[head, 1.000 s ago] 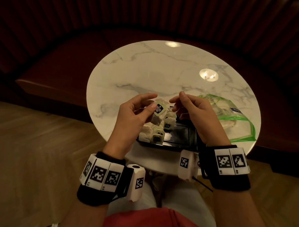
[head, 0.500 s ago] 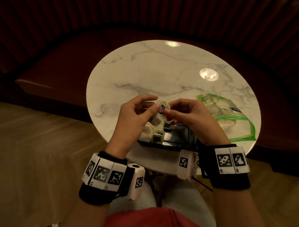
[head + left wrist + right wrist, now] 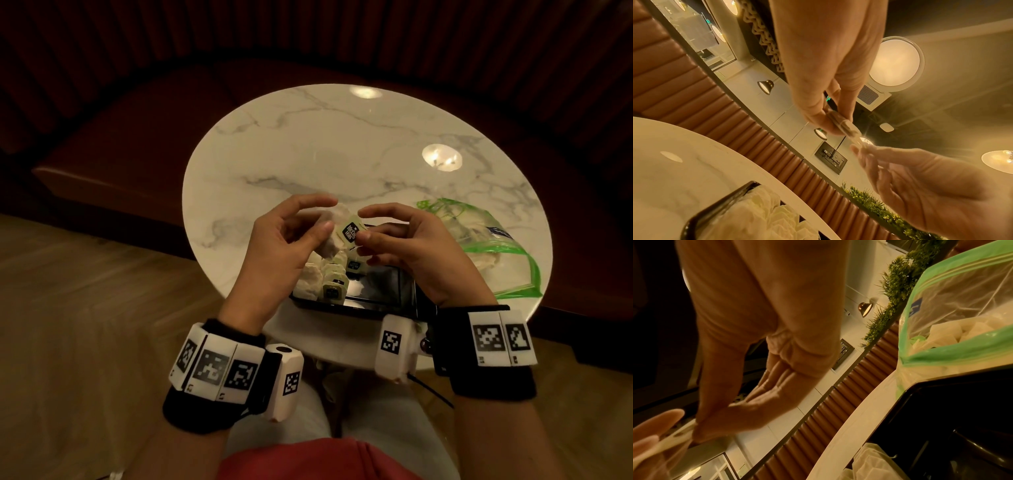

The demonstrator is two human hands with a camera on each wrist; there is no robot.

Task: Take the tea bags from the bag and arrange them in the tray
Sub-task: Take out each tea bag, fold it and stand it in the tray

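Observation:
Above the black tray (image 3: 376, 299), my left hand (image 3: 328, 215) pinches a white tea bag (image 3: 329, 240) between thumb and fingers. My right hand (image 3: 362, 224) pinches its pale tag (image 3: 350, 231), which has a dark label. In the left wrist view the tea bag (image 3: 845, 129) sits in my left fingertips (image 3: 826, 125) while my right hand (image 3: 858, 148) meets it from the lower right. Several tea bags (image 3: 327, 284) stand in a row at the tray's left end. The clear plastic bag (image 3: 479, 240) with a green zip lies to the right, tea bags (image 3: 953, 331) inside.
The tray sits at the near edge of a round marble table (image 3: 308, 154), with bare marble behind and to the left. A dark padded bench (image 3: 120, 137) curves round the far side. The tray's right part (image 3: 951, 410) is dark and bare.
My right hand has closed in from the right and taken hold of the tag. Both hands have lifted the tea bag slightly and the tag now faces up.

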